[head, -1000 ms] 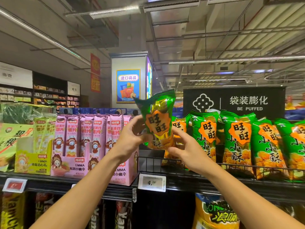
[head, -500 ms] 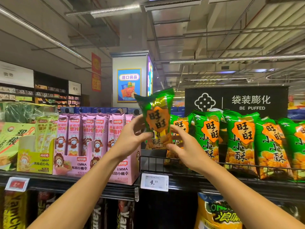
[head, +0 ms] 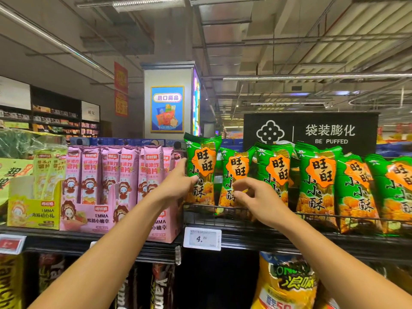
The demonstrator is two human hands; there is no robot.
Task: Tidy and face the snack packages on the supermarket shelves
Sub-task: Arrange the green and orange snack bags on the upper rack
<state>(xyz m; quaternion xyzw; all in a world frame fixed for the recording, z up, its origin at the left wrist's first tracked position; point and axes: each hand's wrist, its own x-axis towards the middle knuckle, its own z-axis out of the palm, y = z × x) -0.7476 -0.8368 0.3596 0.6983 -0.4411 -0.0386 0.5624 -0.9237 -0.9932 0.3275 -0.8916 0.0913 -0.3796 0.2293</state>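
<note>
While the left hand (head: 178,186) grips the tall green bag (head: 201,170) by its left side, the right hand (head: 256,197) pinches the next bag (head: 234,175) low down.

A supermarket aisle — stocked shelves (head: 312,244) of snack bags (head: 316,186), a shelf-edge price tag (head: 202,238), a "BE PUFFED" category sign (head: 312,132) — under exposed ceiling lights (head: 147,4).
</note>
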